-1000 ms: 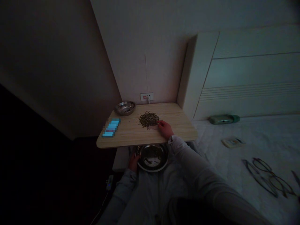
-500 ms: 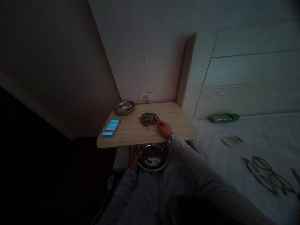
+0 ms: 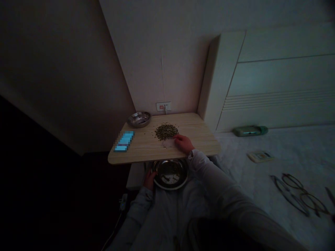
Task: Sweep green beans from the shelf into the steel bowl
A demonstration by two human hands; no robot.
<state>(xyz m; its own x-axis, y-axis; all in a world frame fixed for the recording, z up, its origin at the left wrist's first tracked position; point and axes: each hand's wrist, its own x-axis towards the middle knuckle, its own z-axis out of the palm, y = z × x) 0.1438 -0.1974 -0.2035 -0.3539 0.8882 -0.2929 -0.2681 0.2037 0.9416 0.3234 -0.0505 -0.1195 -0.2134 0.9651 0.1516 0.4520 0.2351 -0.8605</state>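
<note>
A heap of small greenish-brown seeds or grains [image 3: 166, 131] lies on the wooden tabletop [image 3: 146, 153]. At the heap's near right edge is my right hand [image 3: 184, 143], its fingers closed around the right end of a pale, flat, card-like piece [image 3: 169, 143]. A few dark bits lie along that piece's near side. Below the table's front edge, my left hand [image 3: 150, 179] is closed on the left rim of a shiny metal basin [image 3: 171, 187], which sits at my lap. Some dark bits show inside the basin, whose far rim is hidden under the tabletop.
A smaller metal bowl [image 3: 139, 119] stands at the table's back left, with a blurred-out phone-like screen [image 3: 124, 141] in front. A plugged wall socket [image 3: 163, 106] is behind. On the bed at right lie a green bottle-like object [image 3: 250, 131], a pale card-like object [image 3: 260, 156] and eyeglasses [image 3: 303, 193].
My right hand and the pale piece have shifted slightly left and toward me, and a few dark bits now lie nearer the table's front. My left hand stays on the basin.
</note>
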